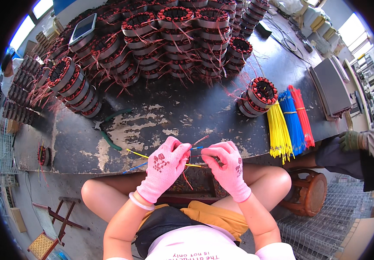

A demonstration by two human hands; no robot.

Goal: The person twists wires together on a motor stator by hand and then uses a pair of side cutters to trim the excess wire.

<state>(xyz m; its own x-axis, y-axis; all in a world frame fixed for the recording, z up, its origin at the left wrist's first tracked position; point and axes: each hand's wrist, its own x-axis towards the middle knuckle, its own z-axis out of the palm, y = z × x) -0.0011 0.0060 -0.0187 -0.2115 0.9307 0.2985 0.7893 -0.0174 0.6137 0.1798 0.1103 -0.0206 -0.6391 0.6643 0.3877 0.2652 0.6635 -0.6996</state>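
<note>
Both hands are closed in a pinch: my left hand (166, 167), in a pink knit glove, has its grip shut on a thin yellow insulated wire (137, 154) that runs out to the left over the tabletop edge, and my right hand (229, 167), gloved the same, has its grip pinched on the bare copper lead ends (200, 141) that stick up between the two hands. A thin blue insulated wire (135, 167) trails out low on the left; I cannot tell which hand holds it.

Head view, the only one: the work sits at the near edge of the worn black tabletop (174, 115), above my knees. A dark wound part seems to rest in my lap beneath the hands, mostly hidden. Stacked copper-wound stator cores with red end caps (169, 39) crowd the far side. One more small stack (256, 97) stands to the right, just beside bundles of yellow (278, 132), blue (291, 123) and red sleeving (303, 117). Green-handled pliers (109, 130) lie to the left, well apart from the hands.

Risks, in my judgement: the thick gloves blunt feel, so a fine lead could slip or kink; the loose blue wire could snag and drag off the edge.
</note>
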